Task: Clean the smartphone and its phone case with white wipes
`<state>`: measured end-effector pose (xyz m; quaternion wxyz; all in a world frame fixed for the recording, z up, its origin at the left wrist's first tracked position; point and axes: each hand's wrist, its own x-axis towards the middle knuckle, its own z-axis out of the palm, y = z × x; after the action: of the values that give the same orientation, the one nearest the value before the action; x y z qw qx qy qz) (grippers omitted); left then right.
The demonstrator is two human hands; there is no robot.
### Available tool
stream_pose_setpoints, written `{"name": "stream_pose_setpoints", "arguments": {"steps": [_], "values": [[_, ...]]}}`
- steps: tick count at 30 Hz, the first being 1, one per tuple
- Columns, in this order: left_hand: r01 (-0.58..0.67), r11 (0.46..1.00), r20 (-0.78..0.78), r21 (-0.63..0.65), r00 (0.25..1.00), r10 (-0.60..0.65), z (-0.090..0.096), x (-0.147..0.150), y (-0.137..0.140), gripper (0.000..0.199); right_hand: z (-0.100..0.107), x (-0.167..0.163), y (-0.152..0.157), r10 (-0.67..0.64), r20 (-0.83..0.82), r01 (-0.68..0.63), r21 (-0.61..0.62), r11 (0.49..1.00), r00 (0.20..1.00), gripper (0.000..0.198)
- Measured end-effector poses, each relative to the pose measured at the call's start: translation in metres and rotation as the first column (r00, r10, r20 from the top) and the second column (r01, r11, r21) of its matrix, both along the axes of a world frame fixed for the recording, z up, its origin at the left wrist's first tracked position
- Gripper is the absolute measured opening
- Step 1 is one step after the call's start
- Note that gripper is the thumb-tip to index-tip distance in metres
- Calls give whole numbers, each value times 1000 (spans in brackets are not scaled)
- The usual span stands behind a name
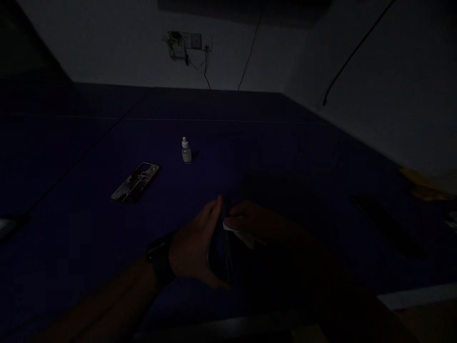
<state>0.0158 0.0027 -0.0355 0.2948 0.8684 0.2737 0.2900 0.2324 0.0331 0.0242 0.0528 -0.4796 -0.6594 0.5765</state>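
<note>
The scene is very dark. My left hand [193, 243], with a dark watch [160, 257] on its wrist, grips a thin dark phone [222, 252] by its edges, tilted on its side. Fingers of my right hand [250, 219] are closed on a folded white cloth [244, 233] close to the phone's right side; whether it touches the phone I cannot tell. Beyond my hands a small white dropper bottle [186, 153] stands upright. A patterned phone case [136, 183] lies to the left of the bottle.
A dark flat object [387, 224] lies on the right of the blue surface [228, 143], with a yellowish thing [423, 185] past it. A pale object [7, 226] shows at the left edge. Sockets [191, 41] and cables are on the back wall [117, 43].
</note>
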Motion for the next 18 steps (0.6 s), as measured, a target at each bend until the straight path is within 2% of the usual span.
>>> {"name": "stream_pose_setpoints", "arguments": {"steps": [4, 10, 15, 18], "values": [[-3, 1000, -17, -5, 1000, 3, 0, -1, 0, 167, 0, 1, -1, 99, 21, -97, -66, 993, 995, 37], [-2, 1000, -13, 12, 1000, 2, 1, -1, 0, 166, 0, -1, -1, -44, -23, 44, 14, 999, 999, 35], [-5, 1000, -8, 3, 1000, 5, 2, -1, 0, 167, 5, 0, -2, 133, 22, -131, -87, 988, 991, 35], [7, 1000, 5, -1, 1000, -7, 2, 0, 0, 167, 3, -2, 0, 35, -3, -35, -18, 999, 999, 35]]}}
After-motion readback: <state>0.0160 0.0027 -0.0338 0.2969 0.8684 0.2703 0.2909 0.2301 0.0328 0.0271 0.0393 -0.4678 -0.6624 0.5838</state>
